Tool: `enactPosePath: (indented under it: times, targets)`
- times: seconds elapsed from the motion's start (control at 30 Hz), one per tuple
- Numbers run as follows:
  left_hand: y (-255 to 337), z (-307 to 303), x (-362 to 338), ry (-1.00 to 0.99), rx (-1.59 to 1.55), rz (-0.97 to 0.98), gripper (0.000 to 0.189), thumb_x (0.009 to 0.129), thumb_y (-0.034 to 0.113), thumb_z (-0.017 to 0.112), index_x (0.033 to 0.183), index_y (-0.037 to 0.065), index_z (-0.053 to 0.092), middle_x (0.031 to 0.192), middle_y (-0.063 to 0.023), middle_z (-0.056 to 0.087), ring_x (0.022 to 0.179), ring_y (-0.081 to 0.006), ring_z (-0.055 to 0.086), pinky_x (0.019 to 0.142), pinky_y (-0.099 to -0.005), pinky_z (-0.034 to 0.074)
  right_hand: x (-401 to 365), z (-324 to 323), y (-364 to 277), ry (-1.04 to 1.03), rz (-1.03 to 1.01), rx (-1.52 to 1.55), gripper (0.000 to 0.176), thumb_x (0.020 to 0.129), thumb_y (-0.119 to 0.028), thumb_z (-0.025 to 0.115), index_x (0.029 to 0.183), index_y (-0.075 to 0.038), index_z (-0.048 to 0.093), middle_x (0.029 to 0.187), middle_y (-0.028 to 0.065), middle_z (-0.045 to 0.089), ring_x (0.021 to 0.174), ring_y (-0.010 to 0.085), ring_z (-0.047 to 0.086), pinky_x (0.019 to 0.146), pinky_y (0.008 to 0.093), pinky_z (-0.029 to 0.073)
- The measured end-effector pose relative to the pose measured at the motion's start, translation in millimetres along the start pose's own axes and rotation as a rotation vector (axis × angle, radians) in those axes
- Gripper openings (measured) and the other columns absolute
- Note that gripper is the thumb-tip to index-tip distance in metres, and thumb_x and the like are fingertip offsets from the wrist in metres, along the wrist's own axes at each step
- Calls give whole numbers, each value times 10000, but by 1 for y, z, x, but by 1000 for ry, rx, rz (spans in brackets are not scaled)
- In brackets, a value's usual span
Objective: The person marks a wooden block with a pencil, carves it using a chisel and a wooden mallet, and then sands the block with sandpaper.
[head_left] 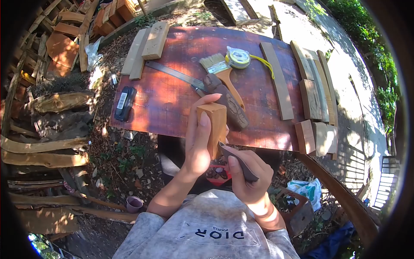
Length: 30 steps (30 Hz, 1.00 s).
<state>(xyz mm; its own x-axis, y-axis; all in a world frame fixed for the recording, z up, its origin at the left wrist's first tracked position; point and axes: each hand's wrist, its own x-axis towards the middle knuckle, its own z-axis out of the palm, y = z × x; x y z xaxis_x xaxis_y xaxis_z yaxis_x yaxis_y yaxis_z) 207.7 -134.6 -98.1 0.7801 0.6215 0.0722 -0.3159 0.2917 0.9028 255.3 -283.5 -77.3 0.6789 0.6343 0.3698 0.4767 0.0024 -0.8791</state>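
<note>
My left hand (199,142) is closed around a rectangular wooden block (217,121), held upright in front of my chest near the table's front edge. In my right hand (252,175) is a dark grey, folded piece of sandpaper (241,163). Its tip touches or nearly touches the lower right side of the block. Just beyond the block, a dark carved piece of wood (228,105) lies at a slant on the table. The block hides part of my left fingers.
On the reddish table (177,108) lie a try square (177,75), a paintbrush (220,69), a tape measure (238,58) and a black labelled case (125,103). Wooden boards (277,82) line the right; two more pieces (155,41) sit back left. Stacked timber (47,151) stands left.
</note>
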Motion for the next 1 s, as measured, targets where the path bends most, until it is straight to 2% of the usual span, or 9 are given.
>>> enactPosePath:
  times: [0.33,0.43,0.57,0.67,0.77,0.8,0.9,0.97,1.0]
  targets:
    - [18,-14,5,150,33,57,528,1166,497,361,1452,63,455,1104,-64,542,806,-145,618,701,-280,529,7,24,-3,-59,-67,-22,241,971,15,743,1210,18,771,828,120,729,647,163,695,578,280,523]
    - [15,-9,3,150,116,104,495,1172,477,361,1445,75,457,1111,-65,552,808,-145,623,705,-284,541,14,25,-2,26,-46,-40,241,971,16,741,1210,17,774,827,121,729,652,161,698,579,280,522]
    - [18,-28,5,189,62,68,472,1171,479,387,1442,98,460,1120,-57,565,839,-131,627,721,-284,550,9,31,-3,-78,-112,-91,217,981,1,733,1193,27,770,846,138,747,653,163,709,610,272,539]
    - [22,-15,-2,188,59,75,464,1171,479,390,1429,103,477,1108,-58,568,820,-125,624,703,-277,543,20,28,-15,-43,-27,-69,210,973,-2,746,1181,14,775,832,145,740,670,206,731,626,289,555]
    - [38,-21,-2,216,-4,32,447,1175,458,391,1430,101,479,1069,-50,575,836,-123,621,706,-278,536,16,34,-13,-100,-178,-105,211,975,4,739,1182,16,774,817,136,731,645,210,711,606,300,544]
    - [36,-30,-4,204,-73,21,380,1189,372,394,1415,85,498,1267,-74,533,989,-103,586,846,-278,522,15,32,-13,-151,-161,-114,214,973,16,734,1183,25,770,829,138,737,653,207,711,607,303,543]
    - [30,-23,-9,207,16,65,383,1190,364,394,1417,74,500,1203,-63,561,939,-99,587,807,-270,522,26,36,-18,-40,-122,-105,207,962,20,744,1168,26,771,832,144,737,682,219,728,627,303,554]
    - [33,-28,-7,233,92,120,445,1173,456,392,1426,102,485,1044,-51,577,825,-124,616,714,-278,516,26,40,-22,-72,-224,-124,210,961,39,734,1168,36,768,850,151,746,677,219,723,630,307,557]
    - [41,-32,-8,241,66,114,441,1174,453,392,1426,103,487,1051,-51,578,834,-123,616,723,-277,516,23,39,-20,-133,-207,-114,219,954,44,739,1172,37,768,850,151,745,677,216,722,627,304,556]
